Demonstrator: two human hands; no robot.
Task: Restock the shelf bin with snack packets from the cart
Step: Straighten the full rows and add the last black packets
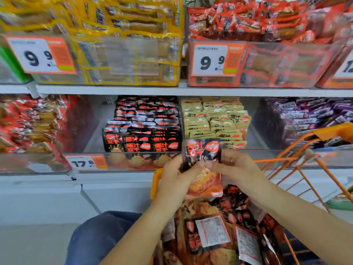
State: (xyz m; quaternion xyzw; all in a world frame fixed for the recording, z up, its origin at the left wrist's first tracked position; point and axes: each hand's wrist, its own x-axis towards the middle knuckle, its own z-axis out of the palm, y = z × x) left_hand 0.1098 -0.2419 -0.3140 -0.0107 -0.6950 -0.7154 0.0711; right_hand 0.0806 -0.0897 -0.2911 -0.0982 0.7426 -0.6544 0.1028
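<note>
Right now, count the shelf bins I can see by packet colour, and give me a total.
Yellow packet bins: 1
Orange-red packet bins: 3
Black packet bins: 1
Beige packet bins: 1
Purple packet bins: 1
Total: 7 bins

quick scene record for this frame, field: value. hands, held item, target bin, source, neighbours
left hand: grips held packet, left edge
right hand: grips held packet, right edge
held packet: black and red, upright, in front of the shelf
target bin: black packets in upright rows, gap at left
source: orange cart, loose black packets inside
neighbour right: beige packets
price tag: reads 17.8
</note>
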